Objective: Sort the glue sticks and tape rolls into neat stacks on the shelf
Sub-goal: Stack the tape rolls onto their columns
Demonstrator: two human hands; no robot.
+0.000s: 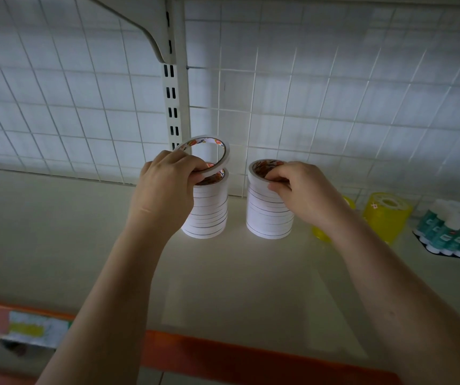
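Two stacks of thin white tape rolls stand on the cream shelf, near the wire-grid back. My left hand pinches one white tape roll, tilted just above the left stack. My right hand grips the rim of the top roll on the right stack, fingertips curled into its core. Yellow tape rolls sit to the right, one partly hidden behind my right forearm. A pack of glue sticks with teal labels and white caps lies at the far right.
A white slotted upright and bracket rise behind the left stack. An orange price strip runs along the shelf's front edge. The shelf left of the stacks is bare cream surface.
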